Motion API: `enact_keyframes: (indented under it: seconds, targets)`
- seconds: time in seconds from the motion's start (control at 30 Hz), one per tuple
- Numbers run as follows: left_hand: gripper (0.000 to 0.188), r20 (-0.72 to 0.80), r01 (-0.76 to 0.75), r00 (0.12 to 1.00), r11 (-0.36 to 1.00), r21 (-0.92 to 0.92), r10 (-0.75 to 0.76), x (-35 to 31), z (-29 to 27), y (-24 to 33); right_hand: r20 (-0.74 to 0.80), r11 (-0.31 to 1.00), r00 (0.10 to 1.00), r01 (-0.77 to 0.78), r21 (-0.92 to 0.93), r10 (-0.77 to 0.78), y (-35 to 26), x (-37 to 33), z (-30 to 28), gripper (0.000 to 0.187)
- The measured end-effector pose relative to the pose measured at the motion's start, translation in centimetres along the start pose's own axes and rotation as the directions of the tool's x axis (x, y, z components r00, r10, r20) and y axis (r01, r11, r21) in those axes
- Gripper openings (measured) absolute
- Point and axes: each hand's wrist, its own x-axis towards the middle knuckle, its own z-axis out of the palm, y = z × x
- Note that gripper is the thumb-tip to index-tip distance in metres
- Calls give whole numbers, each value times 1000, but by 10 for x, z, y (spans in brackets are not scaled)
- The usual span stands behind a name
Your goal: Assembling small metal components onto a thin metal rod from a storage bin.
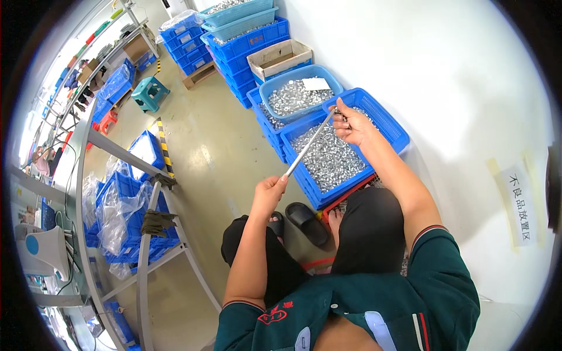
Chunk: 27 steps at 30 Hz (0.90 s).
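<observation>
Gripping the lower end of a long thin silvery rod (307, 149) in L hand (270, 193) — fingers wrapped snugly round it, just outside the left edge of the blue crate (313, 197), toward its near corner. Running the rod up at a slant from there, over the crate's left edge and across to its far right corner. Meeting the rod's upper end there w/ R hand (351, 126), fingers curled in, thumb stretched out. Can't tell if pinching the rod itself or sth small beside it — too tiny at this size.

Filled, inside the crate's edges, w/ loose shiny metal parts (331, 161). Set just beside the crate's far right corner: a slatted blue basket (394, 131), holding similar bits nr its left end. Placed beyond the crate's far edge: a light blue tub (324, 73), also heaped w/ metal pcs, w/ a white slip (316, 83) lying nr its far right edge. Standing behind tub's far edge: an open worn box (287, 68), then stacked blue crates (237, 73).

Lying on floor (205, 134) off the crate's near left corner: a black slipper (306, 225). Standing farther off on same floor, well apart: a teal stool (150, 93).
</observation>
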Motion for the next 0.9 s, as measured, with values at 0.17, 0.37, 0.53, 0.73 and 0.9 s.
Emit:
enact_keyframes:
  seconds: [0.17,0.37,0.53,0.73,0.9]
  targets:
    - [34,2,-14,1000,1000,-3,14,0,-1,-1,-21,995,998,61,-82,-63,0,-1,3,30]
    - [35,-3,-11,1000,999,32,11,2,-4,-7,25,808,983,166,-565,-184,-10,-12,13,26]
    - [35,19,19,1000,1000,1,-19,-3,-3,2,80,885,988,153,-440,-131,-11,-10,9,24]
    - [36,-34,-43,998,999,9,43,2,4,-8,40,874,976,212,-438,-216,-4,-7,16,25]
    - [35,103,139,987,976,-166,-123,0,1,6,176,914,982,130,-385,-65,4,-13,27,24]
